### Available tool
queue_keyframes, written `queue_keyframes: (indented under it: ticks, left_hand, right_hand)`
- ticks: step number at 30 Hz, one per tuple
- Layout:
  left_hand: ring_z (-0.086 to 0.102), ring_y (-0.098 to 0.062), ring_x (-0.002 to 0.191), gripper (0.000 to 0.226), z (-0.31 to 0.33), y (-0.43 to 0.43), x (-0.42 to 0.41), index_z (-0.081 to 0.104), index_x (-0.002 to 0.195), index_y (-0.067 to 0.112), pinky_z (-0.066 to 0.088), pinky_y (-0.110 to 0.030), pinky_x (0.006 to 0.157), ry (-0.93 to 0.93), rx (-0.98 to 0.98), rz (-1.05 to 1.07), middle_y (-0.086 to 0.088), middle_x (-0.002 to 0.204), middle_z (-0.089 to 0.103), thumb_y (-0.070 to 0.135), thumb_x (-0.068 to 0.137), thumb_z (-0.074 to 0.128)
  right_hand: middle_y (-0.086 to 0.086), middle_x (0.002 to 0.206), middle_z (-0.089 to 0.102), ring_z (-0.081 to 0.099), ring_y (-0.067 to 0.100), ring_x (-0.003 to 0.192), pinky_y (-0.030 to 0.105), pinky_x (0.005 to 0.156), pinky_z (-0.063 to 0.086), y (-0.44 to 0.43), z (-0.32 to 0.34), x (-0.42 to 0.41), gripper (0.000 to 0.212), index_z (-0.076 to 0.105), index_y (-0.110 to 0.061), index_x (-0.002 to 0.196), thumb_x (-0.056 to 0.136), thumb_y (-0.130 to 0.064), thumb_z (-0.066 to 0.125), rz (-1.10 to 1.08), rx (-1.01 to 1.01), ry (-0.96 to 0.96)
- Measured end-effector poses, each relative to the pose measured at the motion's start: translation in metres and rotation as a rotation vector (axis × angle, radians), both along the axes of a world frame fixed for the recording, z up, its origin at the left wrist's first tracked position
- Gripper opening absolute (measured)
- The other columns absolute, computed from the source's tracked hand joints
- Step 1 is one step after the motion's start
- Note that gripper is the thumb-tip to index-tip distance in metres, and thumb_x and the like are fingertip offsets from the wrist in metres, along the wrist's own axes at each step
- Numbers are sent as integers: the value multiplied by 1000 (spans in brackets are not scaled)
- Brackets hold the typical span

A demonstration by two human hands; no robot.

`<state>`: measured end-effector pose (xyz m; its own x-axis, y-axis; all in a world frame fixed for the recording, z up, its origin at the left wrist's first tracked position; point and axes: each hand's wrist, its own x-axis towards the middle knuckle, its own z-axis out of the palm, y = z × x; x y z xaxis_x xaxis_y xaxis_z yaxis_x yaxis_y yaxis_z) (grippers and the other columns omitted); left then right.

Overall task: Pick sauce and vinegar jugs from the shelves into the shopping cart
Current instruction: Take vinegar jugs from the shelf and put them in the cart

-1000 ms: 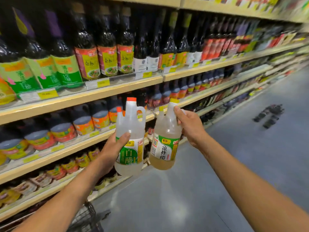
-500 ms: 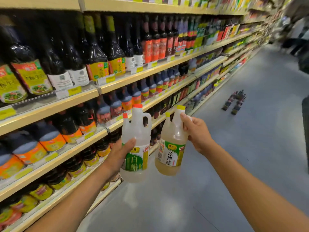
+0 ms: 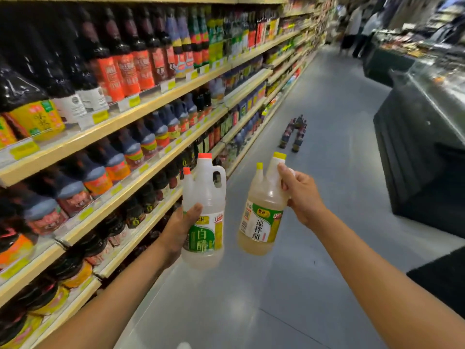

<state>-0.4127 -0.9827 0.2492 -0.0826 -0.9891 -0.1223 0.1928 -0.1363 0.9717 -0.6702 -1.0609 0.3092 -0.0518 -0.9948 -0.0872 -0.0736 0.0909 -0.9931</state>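
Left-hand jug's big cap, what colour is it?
Orange-red; the big cap shows in the head view.

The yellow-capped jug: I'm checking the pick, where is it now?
In the head view the yellow-capped jug is right of centre above the floor, gripped near its top by the right hand, beside the red-capped jug in the left hand.

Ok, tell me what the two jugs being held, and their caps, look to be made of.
Red-capped jug: likely translucent plastic, cloudy matte walls, moulded handle loop, glossy paper or film label. Yellow-capped jug: same cloudy plastic, the yellowish liquid showing through. Red cap and yellow cap: opaque coloured plastic, apparently; too blurred to tell any ribbing.
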Motion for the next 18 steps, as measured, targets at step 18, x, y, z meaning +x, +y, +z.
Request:
queue_keyframes:
  ticks: [18]
  left_hand:
    - [73, -30, 104, 111, -17, -329, -92, 57, 131, 14, 60, -33, 77, -20, 2, -305, -13, 112, 75, 78, 44, 85]
  right_hand:
    - [6, 65, 48, 48, 15, 54, 30, 55, 41, -225, -10, -121, 50, 39, -18, 62, 97, -46, 60, -322, 16, 4]
